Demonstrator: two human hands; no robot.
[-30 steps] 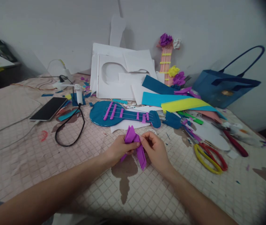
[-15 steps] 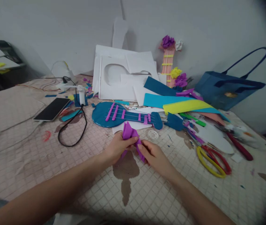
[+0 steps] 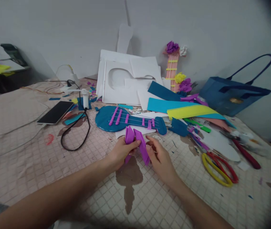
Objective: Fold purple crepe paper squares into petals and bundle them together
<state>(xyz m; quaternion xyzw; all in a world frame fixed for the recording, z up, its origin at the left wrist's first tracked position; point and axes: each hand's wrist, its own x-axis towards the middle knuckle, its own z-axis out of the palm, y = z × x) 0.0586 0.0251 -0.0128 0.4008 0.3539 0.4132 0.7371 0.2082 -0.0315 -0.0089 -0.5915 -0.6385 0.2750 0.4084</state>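
Observation:
My left hand (image 3: 121, 152) pinches a folded piece of purple paper (image 3: 129, 135), thumb on top and the other fingers mostly hidden behind it. The paper spreads into two upright flaps, one on each side of the thumb. At the right flap is my right hand (image 3: 159, 159), its thumb tip against or very close to the edge and its index finger lifted away from the thumb. Just beyond both hands lies a blue paper guitar (image 3: 108, 120) with purple strips across its neck and thin strings.
Scissors (image 3: 218, 170) with yellow and red handles lie right, near red-handled pliers (image 3: 246, 154). Coloured sheets (image 3: 188, 111), white boards (image 3: 116, 92) and a blue bag (image 3: 226, 95) stand behind. A pink paper guitar (image 3: 172, 68) leans on the wall. Left are a phone (image 3: 55, 112) and a black cord loop (image 3: 74, 149).
My right hand has loosened from the paper and its index finger has lifted. The right flap has swung apart from the left one. The view has tilted slightly.

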